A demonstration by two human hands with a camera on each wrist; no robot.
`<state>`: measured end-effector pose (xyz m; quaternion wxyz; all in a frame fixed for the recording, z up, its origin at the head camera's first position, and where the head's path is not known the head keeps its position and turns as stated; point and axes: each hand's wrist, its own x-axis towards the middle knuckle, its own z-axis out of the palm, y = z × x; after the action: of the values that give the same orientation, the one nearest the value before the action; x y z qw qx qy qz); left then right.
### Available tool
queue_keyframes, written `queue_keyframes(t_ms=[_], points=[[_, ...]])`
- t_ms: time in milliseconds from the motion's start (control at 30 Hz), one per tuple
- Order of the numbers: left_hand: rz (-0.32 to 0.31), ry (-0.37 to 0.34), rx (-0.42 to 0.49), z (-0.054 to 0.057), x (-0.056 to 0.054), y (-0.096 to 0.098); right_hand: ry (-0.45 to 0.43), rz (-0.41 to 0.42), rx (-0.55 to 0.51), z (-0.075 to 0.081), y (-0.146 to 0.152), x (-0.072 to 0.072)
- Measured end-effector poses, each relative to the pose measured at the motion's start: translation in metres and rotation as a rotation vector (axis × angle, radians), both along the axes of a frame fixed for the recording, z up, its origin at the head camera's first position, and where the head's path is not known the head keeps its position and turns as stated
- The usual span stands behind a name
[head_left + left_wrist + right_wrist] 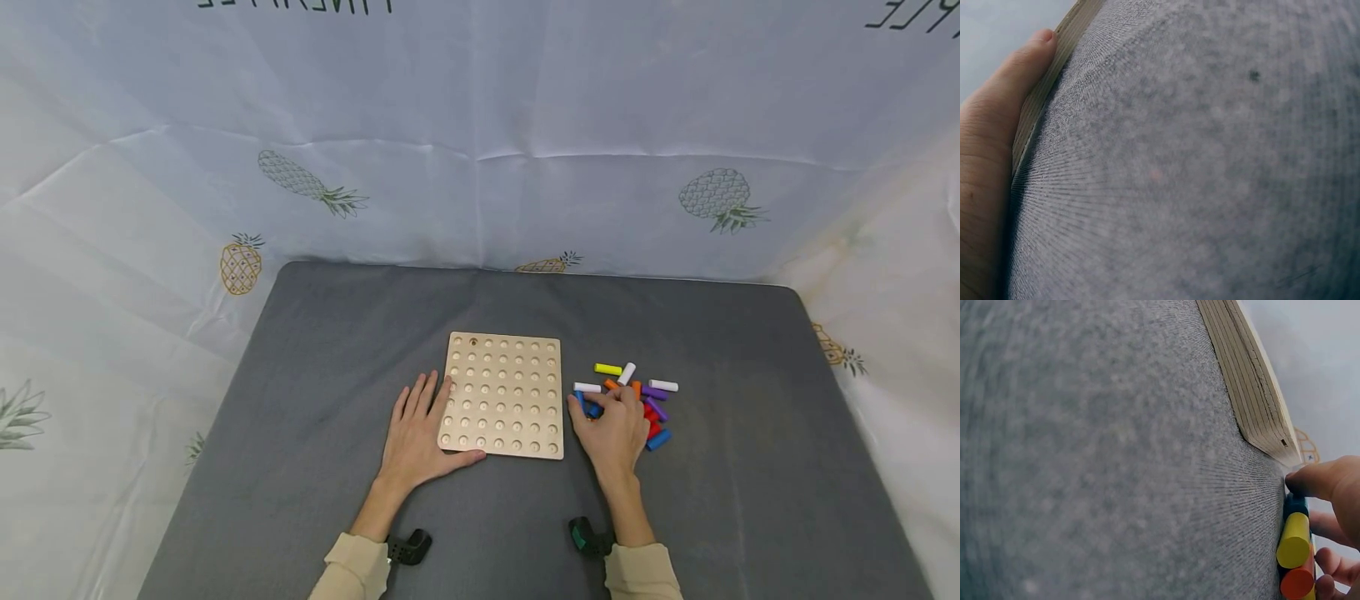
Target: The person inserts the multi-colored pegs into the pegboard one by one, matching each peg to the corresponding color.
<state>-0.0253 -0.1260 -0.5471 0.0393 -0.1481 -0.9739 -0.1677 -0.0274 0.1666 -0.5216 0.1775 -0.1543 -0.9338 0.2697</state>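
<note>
In the head view, a square wooden board [502, 396] with rows of round holes lies on the grey table. My left hand [416, 433] rests at its left side, fingers straight and spread, thumb along the near edge. The left wrist view shows the left thumb [1029, 69] against the board's side [1054, 81]. My right hand [618, 429] reaches over a pile of coloured pegs right of the board, fingers bent. Its thumb is right at a blue peg [1295, 504]; I cannot tell whether it is pinched. A yellow peg [1293, 540] and an orange peg [1297, 582] lie beside it.
Around the right hand lie more pegs: a yellow one [608, 368], a white one [663, 386], a purple one [656, 408] and a blue one [658, 440]. The grey table [360, 333] meets a pineapple-print cloth [480, 200] behind it.
</note>
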Motion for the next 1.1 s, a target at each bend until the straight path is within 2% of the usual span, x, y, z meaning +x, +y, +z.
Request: queue_keyframes(t_ms=[467,900,1100], points=[[-0.002,0.005,-0.013,-0.001,0.0,0.0,-0.003,0.021,-0.029,0.003,0.002,0.001],[-0.003,0.008,-0.01,-0.002,0.0,-0.001,-0.019,0.073,-0.089,0.022,0.002,-0.002],[-0.004,0.005,-0.011,-0.001,0.0,0.0,0.005,0.1,-0.133,0.026,0.003,-0.005]])
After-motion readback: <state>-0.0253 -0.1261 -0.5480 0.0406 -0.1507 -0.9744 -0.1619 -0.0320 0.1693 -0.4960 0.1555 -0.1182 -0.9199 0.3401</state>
